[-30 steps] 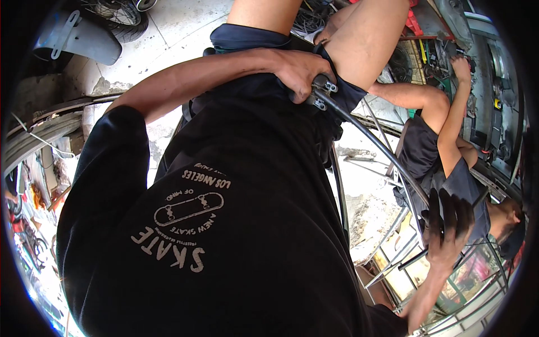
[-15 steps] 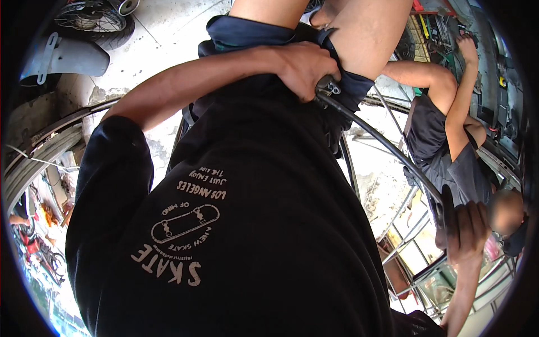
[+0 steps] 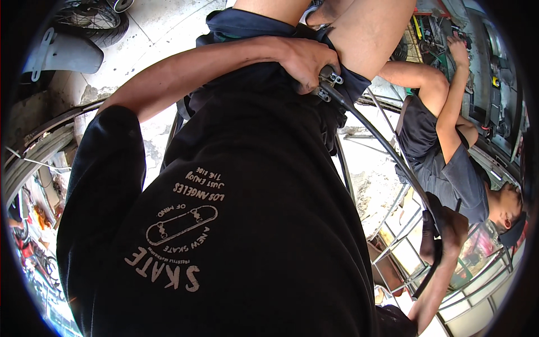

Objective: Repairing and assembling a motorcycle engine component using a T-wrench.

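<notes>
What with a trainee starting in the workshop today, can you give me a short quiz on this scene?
1. True or false: the left hand grips the metal-fitted end of the black cable.
2. What holds the cable's lower stretch? A) the right hand B) a foot C) nothing
3. Fill in: the co-worker at the right wears a ___ shirt.

Key: 1 true; 2 A; 3 grey.
</notes>
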